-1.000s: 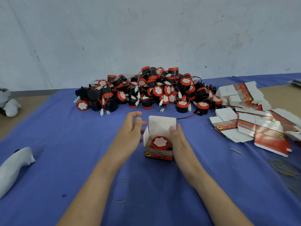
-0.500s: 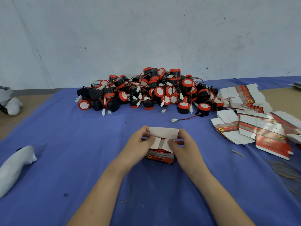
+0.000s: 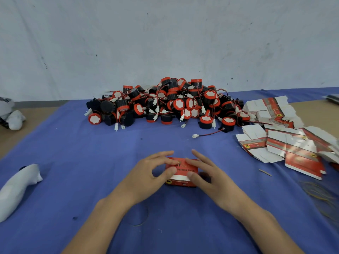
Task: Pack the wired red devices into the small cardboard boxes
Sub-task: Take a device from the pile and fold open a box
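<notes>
A small red and white cardboard box (image 3: 180,173) lies closed on the blue cloth in front of me. My left hand (image 3: 146,177) pinches its left end, thumb on the near face and fingers across the top. My right hand (image 3: 209,176) holds the right end the same way, thumb on the front and fingers spread over the lid. The device inside is hidden. Behind the box sits a large pile of red and black wired devices (image 3: 170,105) with white connectors.
Flat unfolded boxes (image 3: 286,142) are heaped at the right. One loose device with its wire (image 3: 211,133) trails out of the pile toward me. A white cloth bundle (image 3: 16,187) lies at the left, rubber bands (image 3: 319,193) at the right and one (image 3: 141,219) near my left forearm.
The open box with a device inside has been closed: the white flap was folded down and tucked, and both hands now hold the shut box by its ends.
</notes>
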The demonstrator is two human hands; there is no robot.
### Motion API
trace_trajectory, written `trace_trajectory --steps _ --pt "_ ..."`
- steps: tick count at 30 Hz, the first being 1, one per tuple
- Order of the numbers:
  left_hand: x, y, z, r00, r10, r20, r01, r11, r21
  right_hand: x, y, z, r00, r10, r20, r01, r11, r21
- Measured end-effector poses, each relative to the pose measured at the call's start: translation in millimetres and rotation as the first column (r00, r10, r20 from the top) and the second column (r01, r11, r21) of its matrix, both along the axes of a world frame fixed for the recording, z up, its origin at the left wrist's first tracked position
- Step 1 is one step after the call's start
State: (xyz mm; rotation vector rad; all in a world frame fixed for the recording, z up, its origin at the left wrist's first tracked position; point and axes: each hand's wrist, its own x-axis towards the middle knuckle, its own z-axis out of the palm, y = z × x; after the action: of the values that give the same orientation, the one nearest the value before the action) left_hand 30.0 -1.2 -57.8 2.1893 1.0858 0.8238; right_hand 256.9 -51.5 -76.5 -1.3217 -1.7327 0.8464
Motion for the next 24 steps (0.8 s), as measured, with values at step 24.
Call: trace_trajectory --steps 24 --pt "-5 -16 -3 0.996 -0.001 -0.090 0.013 0.991 0.135 -1 -16 6 0.996 0.012 0.092 -0.024 0.991 0.130"
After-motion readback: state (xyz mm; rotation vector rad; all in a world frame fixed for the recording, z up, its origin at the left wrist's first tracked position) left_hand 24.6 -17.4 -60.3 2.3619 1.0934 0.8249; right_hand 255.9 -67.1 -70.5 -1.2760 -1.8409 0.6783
